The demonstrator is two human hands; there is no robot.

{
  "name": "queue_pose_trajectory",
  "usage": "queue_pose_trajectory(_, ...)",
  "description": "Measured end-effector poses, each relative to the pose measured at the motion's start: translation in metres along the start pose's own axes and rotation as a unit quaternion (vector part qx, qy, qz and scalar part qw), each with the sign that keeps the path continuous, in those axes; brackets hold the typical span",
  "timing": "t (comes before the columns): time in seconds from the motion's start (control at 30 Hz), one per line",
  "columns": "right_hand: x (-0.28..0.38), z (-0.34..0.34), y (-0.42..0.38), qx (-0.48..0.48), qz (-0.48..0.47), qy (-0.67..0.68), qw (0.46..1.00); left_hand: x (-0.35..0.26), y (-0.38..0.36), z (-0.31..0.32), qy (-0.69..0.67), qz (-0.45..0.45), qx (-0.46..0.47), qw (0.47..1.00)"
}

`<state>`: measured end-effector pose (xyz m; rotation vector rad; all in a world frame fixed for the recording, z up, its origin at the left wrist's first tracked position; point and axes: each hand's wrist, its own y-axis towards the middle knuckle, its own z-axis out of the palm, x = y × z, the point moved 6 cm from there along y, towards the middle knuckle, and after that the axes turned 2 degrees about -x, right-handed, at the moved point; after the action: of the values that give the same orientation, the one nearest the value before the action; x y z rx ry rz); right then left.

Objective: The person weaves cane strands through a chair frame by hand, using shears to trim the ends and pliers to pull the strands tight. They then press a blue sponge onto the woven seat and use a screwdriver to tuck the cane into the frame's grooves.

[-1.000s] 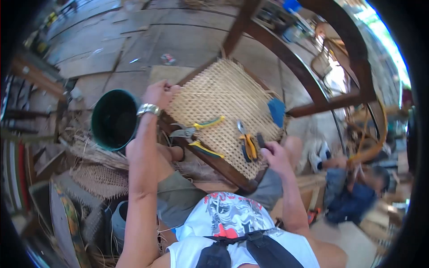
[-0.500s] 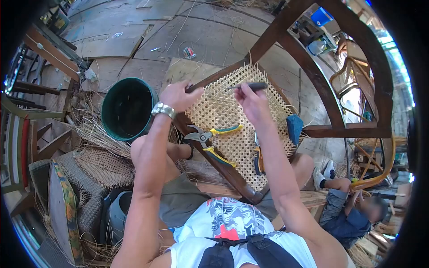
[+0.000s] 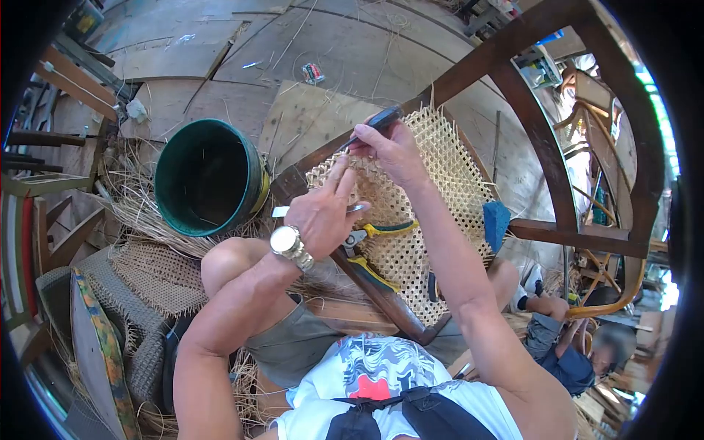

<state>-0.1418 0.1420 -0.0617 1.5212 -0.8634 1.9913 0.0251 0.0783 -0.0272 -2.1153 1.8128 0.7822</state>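
Head view: right of the green bucket [image 3: 165,176], your left hand [image 3: 323,216] stretches two fingers over the woven seat [image 3: 451,169] across your legs (whether it pinches anything, I cannot tell). Your right hand [image 3: 385,150] pinches a dark-handled tool [image 3: 386,116] close by; a slip could jab those fingers. Tilting the frame could spill the yellow-handled pruners [image 3: 389,229] or blue block [image 3: 496,224].
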Motion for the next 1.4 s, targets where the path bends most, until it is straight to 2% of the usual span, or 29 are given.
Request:
queue_pose_trajectory(0.1,0.002,0.001,-0.002,-0.003,0.000,-0.019,1.000,-0.004,0.004,0.007,0.025,-0.042,0.044,0.998)
queue_pose_trajectory(0.47,-0.001,0.001,-0.001,-0.009,-0.005,0.007,1.000,-0.003,0.002,0.014,0.030,-0.058,0.024,0.998)
queue_pose_trajectory(0.67,0.001,0.000,-0.003,-0.010,-0.001,-0.052,0.999,-0.002,0.001,0.011,-0.002,-0.073,0.023,0.997)
queue_pose_trajectory(0.73,-0.001,0.001,-0.004,-0.009,-0.005,-0.003,1.000,-0.002,0.001,0.010,-0.013,-0.072,0.013,0.997)
queue_pose_trajectory(1.07,0.001,0.001,-0.002,0.004,0.004,0.007,1.000,-0.003,0.001,0.011,0.011,-0.075,0.023,0.997)
queue_pose_trajectory(1.27,0.010,0.007,-0.004,-0.005,-0.018,-0.049,0.999,-0.004,0.001,0.008,0.009,-0.081,0.062,0.995)
queue_pose_trajectory(1.33,0.020,0.016,-0.005,0.012,-0.045,-0.162,0.986,-0.003,0.002,0.009,0.005,-0.080,0.058,0.995)
queue_pose_trajectory(1.37,0.019,0.023,-0.009,0.013,-0.044,-0.163,0.986,-0.003,0.002,0.008,-0.002,-0.077,0.050,0.996)
queue_pose_trajectory(1.4,0.024,0.039,-0.016,0.041,-0.126,-0.238,0.962,-0.003,0.002,0.008,-0.010,-0.074,0.042,0.996)
